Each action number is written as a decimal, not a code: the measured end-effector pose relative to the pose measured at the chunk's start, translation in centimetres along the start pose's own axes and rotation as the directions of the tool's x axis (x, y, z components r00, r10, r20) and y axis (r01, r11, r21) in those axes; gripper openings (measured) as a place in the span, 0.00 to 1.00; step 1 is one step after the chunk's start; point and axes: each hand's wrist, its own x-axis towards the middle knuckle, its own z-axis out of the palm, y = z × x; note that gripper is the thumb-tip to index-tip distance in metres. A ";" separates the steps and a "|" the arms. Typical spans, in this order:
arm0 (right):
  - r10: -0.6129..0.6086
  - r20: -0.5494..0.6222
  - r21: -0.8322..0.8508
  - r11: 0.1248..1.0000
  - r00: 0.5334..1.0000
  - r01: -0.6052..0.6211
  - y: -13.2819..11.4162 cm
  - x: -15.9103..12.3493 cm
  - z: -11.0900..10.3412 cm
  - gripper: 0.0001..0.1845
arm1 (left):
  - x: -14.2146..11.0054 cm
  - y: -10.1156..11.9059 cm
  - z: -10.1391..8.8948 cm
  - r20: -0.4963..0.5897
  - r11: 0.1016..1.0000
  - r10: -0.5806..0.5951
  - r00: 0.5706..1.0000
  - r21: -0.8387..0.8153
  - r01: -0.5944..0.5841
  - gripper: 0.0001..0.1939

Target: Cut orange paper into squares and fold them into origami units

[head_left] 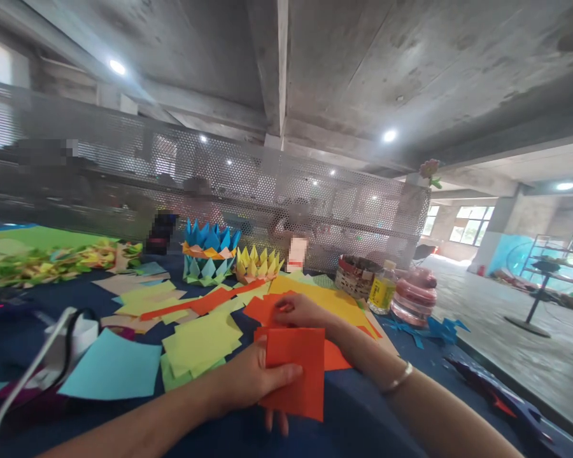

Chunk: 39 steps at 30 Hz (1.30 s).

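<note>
My left hand (262, 375) grips red-orange paper squares (302, 353), its thumb lying across the front and the other fingers behind and below. Past them, my right hand (302, 310), with a bangle on the wrist, has its fingers curled in a pinch at an orange paper sheet (256, 309) on the table. How firmly the fingertips hold that sheet is hard to see. More orange paper (337, 356) shows under my right forearm. Yellow-green paper squares (203, 343) lie to the left, beside a light blue square (114, 366).
Folded paper crowns, one blue and orange (210, 245) and one yellow (258, 262), stand at the back. A glue bottle (382, 289), a pink jar (413, 296) and a round container (356, 275) are right of centre. Dark-handled scissors (501, 394) lie right; a white cable (26, 381) runs left.
</note>
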 end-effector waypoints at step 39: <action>0.176 -0.258 0.041 0.984 0.950 -0.172 4.2 1.0 -5.1 0.17 | 0.7 1.6 -3.0 -0.534 0.997 -0.066 0.843 0.000 0.078 0.16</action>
